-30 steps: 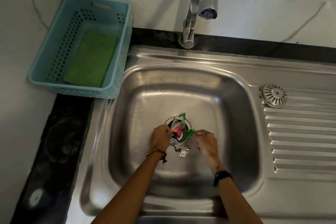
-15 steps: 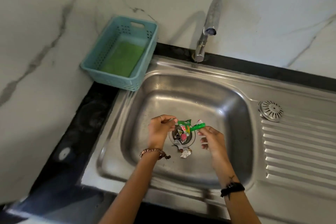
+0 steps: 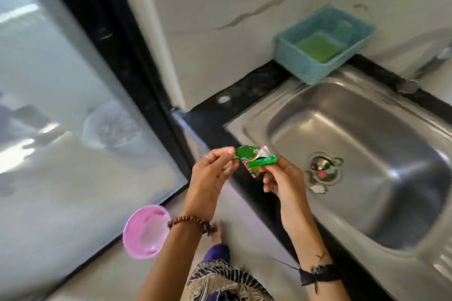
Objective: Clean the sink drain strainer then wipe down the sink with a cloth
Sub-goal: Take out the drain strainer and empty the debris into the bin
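Green wrapper scraps are pinched between both hands, out over the counter's front edge to the left of the steel sink. My left hand grips their left end and my right hand their right end. In the basin, the drain strainer still holds bits of green and pink litter, and a small foil scrap lies beside it. A green cloth lies flat in the teal basket at the back.
A pink bin stands on the floor below my left wrist. A glass door with a black frame fills the left. The tap base shows at the right edge. Black counter edging runs around the sink.
Both hands lifted the green wrappers out of the strainer and carried them left, past the sink's edge. My view swung left, bringing the floor, pink bin and glass door into sight.
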